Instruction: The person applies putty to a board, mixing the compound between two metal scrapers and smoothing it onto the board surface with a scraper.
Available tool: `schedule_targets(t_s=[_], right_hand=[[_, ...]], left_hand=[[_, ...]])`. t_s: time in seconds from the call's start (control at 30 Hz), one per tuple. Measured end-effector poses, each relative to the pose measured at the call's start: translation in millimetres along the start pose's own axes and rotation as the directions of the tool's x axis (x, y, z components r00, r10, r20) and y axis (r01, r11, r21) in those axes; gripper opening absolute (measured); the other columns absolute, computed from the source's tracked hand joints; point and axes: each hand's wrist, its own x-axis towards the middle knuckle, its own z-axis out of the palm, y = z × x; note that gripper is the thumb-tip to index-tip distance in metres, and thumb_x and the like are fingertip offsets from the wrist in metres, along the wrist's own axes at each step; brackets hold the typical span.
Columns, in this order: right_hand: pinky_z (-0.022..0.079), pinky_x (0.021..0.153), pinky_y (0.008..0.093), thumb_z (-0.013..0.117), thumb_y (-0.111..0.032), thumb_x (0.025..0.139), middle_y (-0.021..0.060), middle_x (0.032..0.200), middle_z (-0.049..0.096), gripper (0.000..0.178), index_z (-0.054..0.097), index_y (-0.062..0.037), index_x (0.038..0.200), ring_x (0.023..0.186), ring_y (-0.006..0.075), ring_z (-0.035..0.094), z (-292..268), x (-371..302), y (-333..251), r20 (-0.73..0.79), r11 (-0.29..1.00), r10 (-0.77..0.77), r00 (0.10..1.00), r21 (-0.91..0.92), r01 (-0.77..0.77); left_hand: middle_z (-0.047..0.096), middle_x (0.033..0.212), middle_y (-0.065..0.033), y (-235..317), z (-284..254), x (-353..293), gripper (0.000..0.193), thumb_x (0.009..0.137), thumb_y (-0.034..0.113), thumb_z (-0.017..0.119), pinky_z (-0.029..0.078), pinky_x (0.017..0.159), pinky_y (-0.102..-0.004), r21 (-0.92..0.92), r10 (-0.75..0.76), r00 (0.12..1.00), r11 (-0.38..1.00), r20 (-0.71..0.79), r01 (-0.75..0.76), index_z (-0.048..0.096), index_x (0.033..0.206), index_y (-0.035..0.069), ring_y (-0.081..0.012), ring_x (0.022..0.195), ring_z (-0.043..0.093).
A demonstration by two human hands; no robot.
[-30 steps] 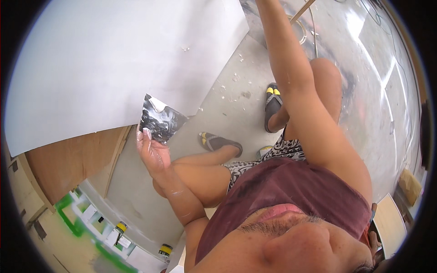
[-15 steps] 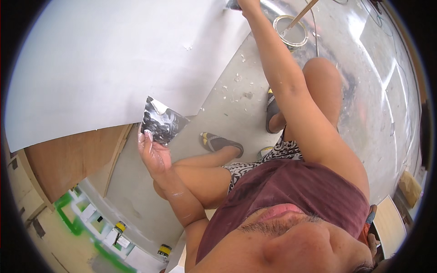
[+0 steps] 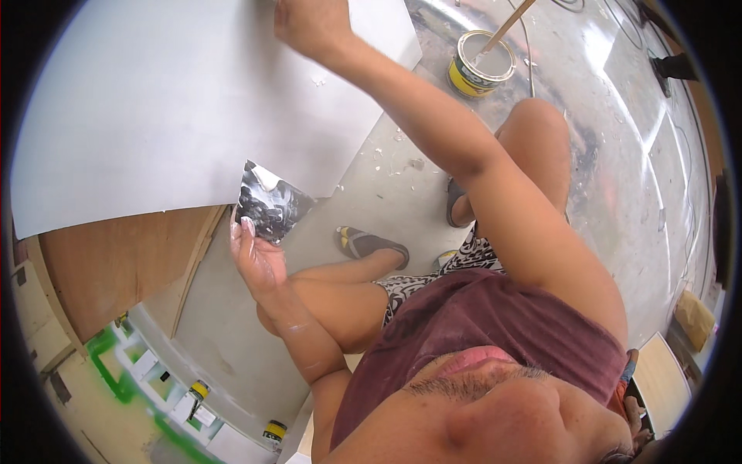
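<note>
My left hand (image 3: 260,261) pinches a thin, dark square plate (image 3: 269,210) by its near edge, thumb on top. White paste is smeared across the plate, with a thicker dab near one corner, and white marks spot my fingers. At the top edge, my right hand (image 3: 315,29) is closed over a large white panel (image 3: 147,116). Whatever it grips is hidden behind the hand or cut off by the picture's edge. The panel's surface looks smooth, apart from a few small white crumbs.
On the floor to the right stands an open yellow-labelled can (image 3: 470,80) with a wooden stick (image 3: 507,28) in it. White scraps and a cable lie nearby. Brown plywood (image 3: 127,267) shows under the panel; small yellow-and-black cans (image 3: 274,430) stand at lower left.
My right hand has swept left across the panel's far part, away from the can, which now shows more fully. The left hand still holds the plate in nearly the same place.
</note>
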Motion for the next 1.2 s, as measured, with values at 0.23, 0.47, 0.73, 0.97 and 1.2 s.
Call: schedule_targets(t_s=[0.23, 0.47, 0.73, 0.97, 1.2], right_hand=[[0.052, 0.071, 0.036, 0.056, -0.008, 0.089, 0.0174, 0.09, 0.071, 0.022, 0.067, 0.0023, 0.105, 0.08, 0.0236, 0.068, 3, -45, 104, -0.311, 0.856, 0.355, 0.882, 0.487, -0.173], [0.049, 0.057, 0.0357, 0.066, -0.001, 0.075, 0.0113, 0.079, 0.063, 0.017, 0.061, 0.0084, 0.089, 0.069, 0.02, 0.062, 37, -66, 253, 0.038, 0.386, 0.805, 0.593, 0.725, -0.571], [0.051, 0.066, 0.0382, 0.058, -0.01, 0.076, 0.013, 0.079, 0.067, 0.031, 0.065, 0.0047, 0.102, 0.07, 0.0257, 0.062, 35, -27, 272, -0.206, 0.64, 0.739, 0.641, 0.51, -0.574], [0.054, 0.078, 0.0417, 0.056, -0.016, 0.085, 0.0275, 0.1, 0.069, 0.033, 0.065, 0.0033, 0.11, 0.09, 0.038, 0.07, 26, 18, 98, -0.317, 0.939, 0.307, 0.897, 0.255, -0.231], [0.055, 0.068, 0.0426, 0.059, -0.012, 0.084, 0.0177, 0.096, 0.069, 0.034, 0.061, -0.0033, 0.117, 0.081, 0.0312, 0.069, 33, -40, -32, 0.0, 0.995, 0.099, 0.995, -0.014, -0.099]], left_hand=[[0.066, 0.113, -0.0075, 3, -17, -5, 0.022, 0.1, 0.01, 0.054, 0.049, 0.094, -0.0343, -0.021, 0.03, 0.999, 0.999, 0.024, -0.029, 0.057, 0.12, 0.0, -0.0169, 0.104, 0.062], [0.059, 0.128, -0.0136, 6, -5, -7, 0.039, 0.101, 0.009, 0.046, 0.046, 0.101, -0.0391, 0.073, 0.011, 1.0, 0.997, -0.013, -0.01, 0.043, 0.137, -0.005, -0.022, 0.117, 0.058], [0.065, 0.112, -0.0056, 1, 21, 0, 0.024, 0.099, 0.007, 0.052, 0.05, 0.094, -0.0339, 0.016, -0.007, 0.998, 1.0, 0.059, 0.006, 0.056, 0.122, 0.001, -0.0145, 0.104, 0.062], [0.065, 0.112, -0.0047, 6, 5, -6, 0.02, 0.098, 0.004, 0.052, 0.051, 0.093, -0.0343, -0.006, -0.008, 1.0, 1.0, 0.027, 0.008, 0.056, 0.117, 0.003, -0.014, 0.104, 0.062], [0.065, 0.112, -0.0049, 7, 3, -10, 0.017, 0.099, 0.006, 0.052, 0.052, 0.092, -0.0318, 0.013, 0.03, 0.998, 0.999, 0.048, -0.031, 0.056, 0.115, 0.003, -0.0131, 0.103, 0.062]])
